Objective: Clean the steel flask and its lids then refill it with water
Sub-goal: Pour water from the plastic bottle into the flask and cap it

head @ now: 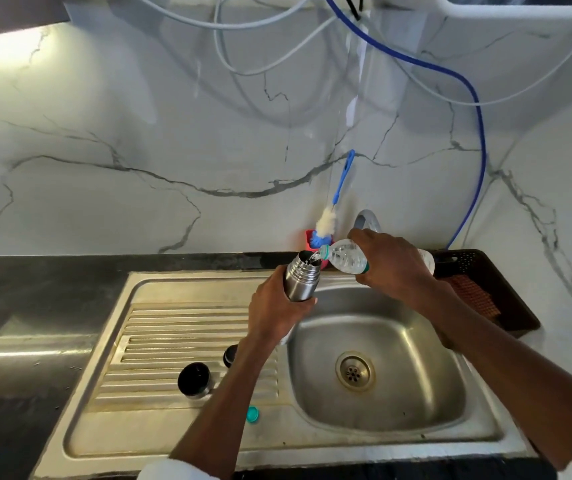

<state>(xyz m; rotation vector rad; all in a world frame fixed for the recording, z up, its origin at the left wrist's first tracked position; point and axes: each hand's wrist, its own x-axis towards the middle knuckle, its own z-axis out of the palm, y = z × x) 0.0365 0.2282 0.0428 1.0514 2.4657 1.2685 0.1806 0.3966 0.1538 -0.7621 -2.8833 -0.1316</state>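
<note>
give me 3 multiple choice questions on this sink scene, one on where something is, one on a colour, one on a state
1. Where does the small teal bottle cap lie?
A. in the sink bowl by the drain
B. on the flat steel edge beside the sink bowl
C. in the black tray

2. What colour is the handle of the bottle brush?
A. blue
B. red
C. yellow

3. What state is the steel flask in?
A. closed with its lid on
B. lying on the drainboard
C. open, with water being poured in

Answers:
1. B, the cap sits on the sink's steel surface just left of the bowl.
2. A, the handle leaning on the marble wall is blue.
3. C, the left hand holds the flask with its mouth open, while the right hand tips the plastic bottle into it.
</note>
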